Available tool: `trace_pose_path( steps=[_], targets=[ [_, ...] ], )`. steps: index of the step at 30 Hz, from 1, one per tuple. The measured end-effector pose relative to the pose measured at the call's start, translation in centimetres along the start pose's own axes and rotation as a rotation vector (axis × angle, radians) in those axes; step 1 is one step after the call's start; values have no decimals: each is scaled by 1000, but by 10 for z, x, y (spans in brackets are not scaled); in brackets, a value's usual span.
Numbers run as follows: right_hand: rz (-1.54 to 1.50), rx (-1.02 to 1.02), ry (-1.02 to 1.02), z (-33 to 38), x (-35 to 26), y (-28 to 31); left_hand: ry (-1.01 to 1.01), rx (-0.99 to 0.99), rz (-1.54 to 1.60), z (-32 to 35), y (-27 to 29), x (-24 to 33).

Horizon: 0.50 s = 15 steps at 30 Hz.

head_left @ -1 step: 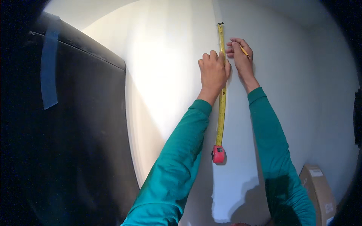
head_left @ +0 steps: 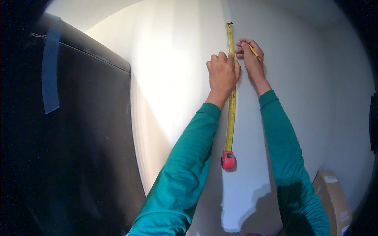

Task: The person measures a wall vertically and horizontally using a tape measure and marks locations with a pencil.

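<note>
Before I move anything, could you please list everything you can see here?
Tape measure: one, red and yellow, centre, blade extended
Pencil: one, yellow, in the right hand
Wall: off-white, behind the tape measure
Large panel-like object: one, black, left
Strip: one, blue, on that black object
Cardboard box: one, brown, lower right
Unclear object: one, dark, right edge
Sleeves: two, green, lower half
Hands: two, bare, upper centre; left at the blade

harsh glare on white wall (head_left: 169, 59)

Readable text: none | tape measure (head_left: 231, 126): marks tiny | carton label (head_left: 330, 179): blurred
</note>
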State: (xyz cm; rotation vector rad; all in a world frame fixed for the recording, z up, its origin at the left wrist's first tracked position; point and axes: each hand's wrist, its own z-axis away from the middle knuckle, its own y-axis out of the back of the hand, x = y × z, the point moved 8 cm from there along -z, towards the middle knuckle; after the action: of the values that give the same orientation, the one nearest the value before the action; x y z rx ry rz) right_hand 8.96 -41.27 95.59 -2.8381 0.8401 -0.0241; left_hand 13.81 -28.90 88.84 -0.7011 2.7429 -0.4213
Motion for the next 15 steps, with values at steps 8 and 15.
trace_pose_path(
  steps=[8, 15],
  targets=[
    [706, 10, 237, -29, 0, -7, -17, -49, 111, 3, -10, 1],
    [227, 49, 76, 47, 4, -9, 454, -193, 717, 59, 13, -25]
  ],
)
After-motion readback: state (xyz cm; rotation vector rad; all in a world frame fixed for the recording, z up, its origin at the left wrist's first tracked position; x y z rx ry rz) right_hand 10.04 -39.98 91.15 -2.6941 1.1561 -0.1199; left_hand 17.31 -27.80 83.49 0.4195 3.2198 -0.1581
